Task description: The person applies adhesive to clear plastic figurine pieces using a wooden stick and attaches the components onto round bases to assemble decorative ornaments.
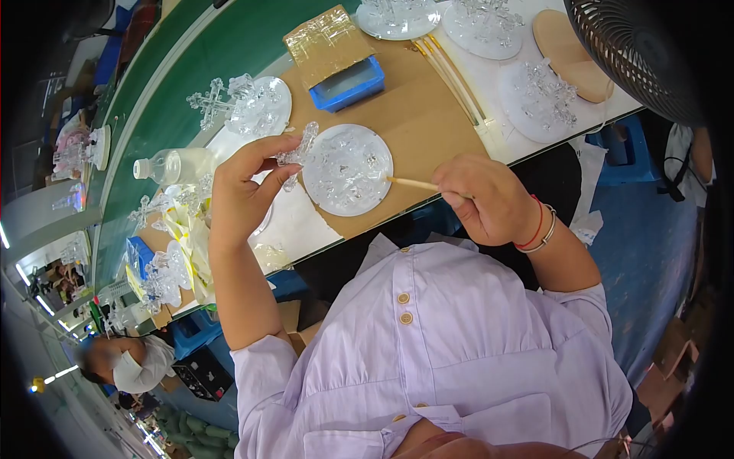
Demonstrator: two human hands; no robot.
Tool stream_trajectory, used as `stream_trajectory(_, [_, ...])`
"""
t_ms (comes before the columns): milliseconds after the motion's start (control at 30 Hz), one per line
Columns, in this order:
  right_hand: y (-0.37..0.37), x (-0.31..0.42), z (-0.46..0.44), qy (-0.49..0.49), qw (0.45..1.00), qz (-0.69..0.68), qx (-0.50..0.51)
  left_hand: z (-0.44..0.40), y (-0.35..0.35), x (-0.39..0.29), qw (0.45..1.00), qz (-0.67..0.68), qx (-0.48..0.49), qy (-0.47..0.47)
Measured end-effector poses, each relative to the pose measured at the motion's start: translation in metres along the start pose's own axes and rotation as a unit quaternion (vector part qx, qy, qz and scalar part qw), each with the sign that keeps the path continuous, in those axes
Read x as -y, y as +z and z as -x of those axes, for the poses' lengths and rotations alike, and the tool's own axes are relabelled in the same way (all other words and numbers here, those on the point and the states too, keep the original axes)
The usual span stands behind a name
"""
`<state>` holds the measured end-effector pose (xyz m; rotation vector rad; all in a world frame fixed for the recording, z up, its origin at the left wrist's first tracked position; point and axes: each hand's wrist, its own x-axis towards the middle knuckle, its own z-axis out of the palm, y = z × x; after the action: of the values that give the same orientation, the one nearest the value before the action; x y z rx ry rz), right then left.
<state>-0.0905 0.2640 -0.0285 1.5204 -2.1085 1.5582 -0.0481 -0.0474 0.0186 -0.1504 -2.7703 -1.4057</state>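
My left hand (256,180) pinches a clear plastic cross-shaped ornament (307,141) between thumb and fingers. It holds this piece at the left edge of a round white base (336,200) covered with clear crystal-like decorations. In my right hand (489,200) is a thin wooden-handled brush (417,183). Its tip is at the right rim of the base; whether it touches cannot be made out. Under the base lies a brown cardboard sheet (436,115).
Behind the base stands a blue box (348,96) with a cardboard flap (325,46). Thin brushes (451,73) lie beyond. Decorated bases (539,99) and a plastic bottle (174,165) surround the work. A fan (634,53) stands at upper right; a person (138,363) sits at lower left.
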Motion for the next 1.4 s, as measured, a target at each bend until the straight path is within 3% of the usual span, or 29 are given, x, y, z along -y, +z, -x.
stream_trajectory(233, [0.002,-0.001,0.000,0.007,1.000,0.008,-0.028,0.001,0.001,0.001,1.000,-0.012,-0.007,0.010])
stream_trajectory(867, [0.006,-0.004,-0.002,-0.018,0.999,-0.026,0.017,0.007,0.003,0.000,0.999,-0.030,-0.028,0.005])
stream_trajectory(1400, [-0.003,-0.014,-0.007,-0.035,0.997,0.042,-0.050,0.033,0.024,-0.011,0.985,-0.074,-0.140,-0.064])
